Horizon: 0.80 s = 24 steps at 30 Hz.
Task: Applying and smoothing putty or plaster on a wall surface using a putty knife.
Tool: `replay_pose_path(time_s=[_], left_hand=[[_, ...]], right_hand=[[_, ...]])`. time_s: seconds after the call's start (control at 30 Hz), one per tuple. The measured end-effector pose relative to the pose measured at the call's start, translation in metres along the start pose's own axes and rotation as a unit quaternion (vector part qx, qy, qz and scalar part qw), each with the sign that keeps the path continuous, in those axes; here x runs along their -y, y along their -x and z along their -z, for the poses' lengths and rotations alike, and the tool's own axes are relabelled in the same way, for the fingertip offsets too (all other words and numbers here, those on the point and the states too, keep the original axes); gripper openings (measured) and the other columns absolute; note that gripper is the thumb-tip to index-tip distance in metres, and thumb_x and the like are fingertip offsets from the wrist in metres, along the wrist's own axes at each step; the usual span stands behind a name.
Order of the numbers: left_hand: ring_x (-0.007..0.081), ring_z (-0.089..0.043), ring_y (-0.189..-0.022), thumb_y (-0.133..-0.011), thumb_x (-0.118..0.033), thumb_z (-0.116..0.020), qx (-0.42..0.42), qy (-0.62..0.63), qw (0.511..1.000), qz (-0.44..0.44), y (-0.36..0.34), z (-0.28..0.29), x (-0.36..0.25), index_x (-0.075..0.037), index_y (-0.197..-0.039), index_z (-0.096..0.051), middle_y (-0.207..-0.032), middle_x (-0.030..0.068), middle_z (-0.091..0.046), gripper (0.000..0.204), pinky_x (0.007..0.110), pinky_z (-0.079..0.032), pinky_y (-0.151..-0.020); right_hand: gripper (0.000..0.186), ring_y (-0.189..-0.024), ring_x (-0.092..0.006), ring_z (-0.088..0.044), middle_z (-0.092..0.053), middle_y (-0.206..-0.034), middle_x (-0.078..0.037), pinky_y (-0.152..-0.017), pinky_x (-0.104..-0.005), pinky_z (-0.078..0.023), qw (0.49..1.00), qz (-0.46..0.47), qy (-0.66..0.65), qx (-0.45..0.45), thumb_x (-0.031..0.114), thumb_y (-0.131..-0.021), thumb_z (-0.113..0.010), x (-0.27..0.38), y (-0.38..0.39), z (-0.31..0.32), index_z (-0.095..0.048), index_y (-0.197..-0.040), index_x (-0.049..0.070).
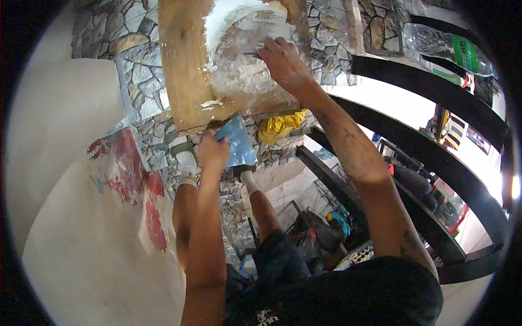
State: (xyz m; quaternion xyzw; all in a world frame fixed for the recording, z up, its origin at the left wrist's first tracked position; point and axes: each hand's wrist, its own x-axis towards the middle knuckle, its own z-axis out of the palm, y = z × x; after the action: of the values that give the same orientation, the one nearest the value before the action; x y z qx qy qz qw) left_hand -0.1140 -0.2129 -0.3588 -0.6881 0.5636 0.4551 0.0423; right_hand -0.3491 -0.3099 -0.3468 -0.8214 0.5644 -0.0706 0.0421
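My left hand (213, 149) is closed around a broad, flat metal putty knife (237, 142), its bluish blade spreading to the right, just below the near edge of a wooden board (185, 70). White powdery paste (220, 24) lies on the board, thick along the far and left sides and smeared thin in the middle. Over the right part of this paste reaches my right hand (284, 62), fingers bent and pressed together. A thin dark edge shows by those fingertips, but what they grip is mostly hidden.
A crumpled yellow cloth or bag (280, 127) lies by the board's near edge. Dark stair-like bars (424, 136) curve along the right, with a clear plastic bottle (448, 48) on top. On the left stands a pale wall (109, 244) with red patches. Stone-patterned flooring lies below.
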Motion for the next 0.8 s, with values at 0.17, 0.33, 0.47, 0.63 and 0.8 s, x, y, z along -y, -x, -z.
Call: replay_pose_path(time_s=[0.17, 0.33, 0.47, 0.63, 0.8], left_hand=[[0.0369, -0.054, -0.088, -0.069, -0.018, -0.061, -0.012, 0.036, 0.999, 0.038, 0.003, 0.002, -0.015, -0.002, -0.094, -0.052, -0.091, 0.0209, -0.057, 0.031, 0.042, -0.042, -0.074], [0.0367, -0.054, -0.087, -0.069, -0.019, -0.062, -0.033, 0.014, 0.999, 0.034, -0.002, 0.002, -0.005, -0.002, -0.094, -0.052, -0.09, 0.0208, -0.058, 0.032, 0.042, -0.042, -0.075], [0.0369, -0.055, -0.086, -0.069, -0.019, -0.062, -0.015, 0.018, 0.999, 0.032, 0.0, -0.002, -0.005, -0.001, -0.093, -0.053, -0.09, 0.0215, -0.057, 0.032, 0.041, -0.042, -0.074], [0.0371, -0.055, -0.086, -0.069, -0.019, -0.062, -0.033, 0.064, 0.997, 0.041, 0.0, -0.001, -0.01, 0.001, -0.093, -0.052, -0.092, 0.0219, -0.057, 0.033, 0.041, -0.043, -0.074], [0.0336, -0.055, -0.089, -0.067, -0.016, -0.063, 0.073, -0.028, 0.997, 0.029, -0.008, 0.007, -0.002, 0.0, -0.095, -0.053, -0.094, 0.0196, -0.057, 0.033, 0.038, -0.042, -0.076]], right_hand=[[0.021, -0.091, -0.0246, -0.045, -0.046, -0.096, -0.01, -0.072, -0.0382, -0.041, 0.979, 0.016, 0.071, 0.188, 0.01, -0.067, -0.05, 0.024, 0.03, -0.022, -0.053, -0.086, 0.002], [0.019, -0.09, -0.0242, -0.046, -0.047, -0.092, -0.008, -0.075, -0.038, -0.039, 0.986, 0.03, 0.022, 0.164, 0.012, -0.068, -0.05, 0.004, 0.011, -0.01, -0.055, -0.084, 0.004], [0.016, -0.089, -0.0228, -0.047, -0.049, -0.088, -0.006, -0.075, -0.0375, -0.04, 0.994, 0.007, 0.038, 0.104, 0.012, -0.068, -0.051, 0.003, 0.0, -0.018, -0.056, -0.082, 0.006], [0.02, -0.091, -0.0243, -0.047, -0.05, -0.094, -0.007, -0.077, -0.0363, -0.039, 0.986, 0.056, 0.032, 0.153, 0.007, -0.064, -0.053, 0.011, 0.038, -0.02, -0.056, -0.084, 0.007], [0.04, -0.098, -0.0283, -0.049, -0.055, -0.1, -0.012, -0.084, -0.036, -0.04, 0.978, -0.004, -0.14, 0.155, -0.001, -0.059, -0.052, -0.029, 0.019, 0.007, -0.057, -0.098, 0.008]])
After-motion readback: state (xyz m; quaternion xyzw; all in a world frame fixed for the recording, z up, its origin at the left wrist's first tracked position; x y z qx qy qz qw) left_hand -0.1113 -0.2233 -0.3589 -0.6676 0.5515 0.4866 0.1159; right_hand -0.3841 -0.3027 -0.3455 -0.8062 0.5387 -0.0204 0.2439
